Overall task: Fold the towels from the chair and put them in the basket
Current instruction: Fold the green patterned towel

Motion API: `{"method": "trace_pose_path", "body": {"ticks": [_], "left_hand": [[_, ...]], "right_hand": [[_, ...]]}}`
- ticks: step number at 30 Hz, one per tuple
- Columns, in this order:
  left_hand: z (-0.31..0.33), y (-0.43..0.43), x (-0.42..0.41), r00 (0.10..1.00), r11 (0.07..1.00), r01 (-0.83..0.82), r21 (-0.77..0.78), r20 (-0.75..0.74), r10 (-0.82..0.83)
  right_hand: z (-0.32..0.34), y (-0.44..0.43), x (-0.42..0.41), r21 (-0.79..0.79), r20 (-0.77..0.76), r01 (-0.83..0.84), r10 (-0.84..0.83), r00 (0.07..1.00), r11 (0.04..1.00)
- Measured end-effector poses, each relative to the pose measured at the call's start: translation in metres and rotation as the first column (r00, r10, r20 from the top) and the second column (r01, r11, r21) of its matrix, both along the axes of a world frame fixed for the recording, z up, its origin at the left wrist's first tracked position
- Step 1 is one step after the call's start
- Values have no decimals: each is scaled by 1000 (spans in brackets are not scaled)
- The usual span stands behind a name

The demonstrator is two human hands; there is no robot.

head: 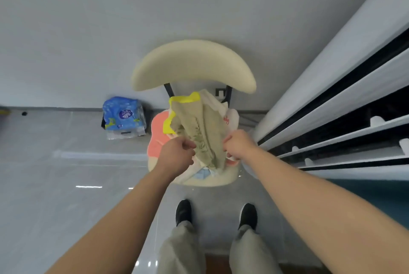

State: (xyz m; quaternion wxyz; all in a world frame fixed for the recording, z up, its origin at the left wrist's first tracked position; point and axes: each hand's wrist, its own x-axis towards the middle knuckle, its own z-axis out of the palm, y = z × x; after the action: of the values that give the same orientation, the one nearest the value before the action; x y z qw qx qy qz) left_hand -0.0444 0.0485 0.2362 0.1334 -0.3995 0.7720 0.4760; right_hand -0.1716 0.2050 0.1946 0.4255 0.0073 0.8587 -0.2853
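Olive-beige towel (199, 127) with a bright yellow border is the one being handled right now. It's lifted off the heap on the chair (192, 63), its far end draping back toward the backrest. Left hand (177, 155) has its fingers curled round the towel's near left edge, and right hand (239, 144) pinches the near right edge, so both are holding cloth, with the towel bunched up between them.

Rest of the heap is sitting on the cream seat. A pink towel (158, 132) pokes out on the left under the olive one, a white towel (230, 116) with some red lettering is on the right, and a light blue cloth (202, 173) peeks out at the near rim of the seat. Can't read the lettering, too small.

Chair is backed up against a pale wall. On the glossy grey floor (55, 185) to the left of it, by the wall, there's a blue pack of tissues (124, 116). Along the right side runs a white slatted unit (332, 105) with dark gaps between the slats. At the near edge you can see the person's black shoes (183, 211) and grey-green trousers (177, 249).
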Motion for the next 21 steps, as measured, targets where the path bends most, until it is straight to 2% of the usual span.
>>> {"method": "trace_pose_path", "body": {"ticks": [3,6,8,10,12,15,17,21], "left_hand": [[-55,3,-1,998,997,55,-60,-14,-56],[-115,4,-6,983,963,145,-226,-79,-166],[-152,8,-9,958,905,211,-370,-103,-266],[-182,12,-8,914,765,283,-578,-80,-398],[-206,15,-4,833,542,352,-763,-9,-553],[-232,16,-6,714,233,370,-899,115,-690],[-235,17,-7,705,155,366,-918,166,-689],[-211,22,5,711,174,363,-916,151,-687]], "right_hand": [[-56,-4,-4,11,-83,-40,41,996,999],[-103,-9,-10,8,-237,-30,31,971,1000],[-131,-14,-9,-60,-357,-48,23,934,997],[-154,-19,-6,-152,-463,-106,24,886,983],[-173,-22,0,-215,-525,-162,26,851,963],[-191,-13,8,-250,-559,-156,-11,829,955],[-198,-3,15,-265,-576,-149,-33,817,953],[-192,25,41,-245,-570,-161,-8,821,956]]}}
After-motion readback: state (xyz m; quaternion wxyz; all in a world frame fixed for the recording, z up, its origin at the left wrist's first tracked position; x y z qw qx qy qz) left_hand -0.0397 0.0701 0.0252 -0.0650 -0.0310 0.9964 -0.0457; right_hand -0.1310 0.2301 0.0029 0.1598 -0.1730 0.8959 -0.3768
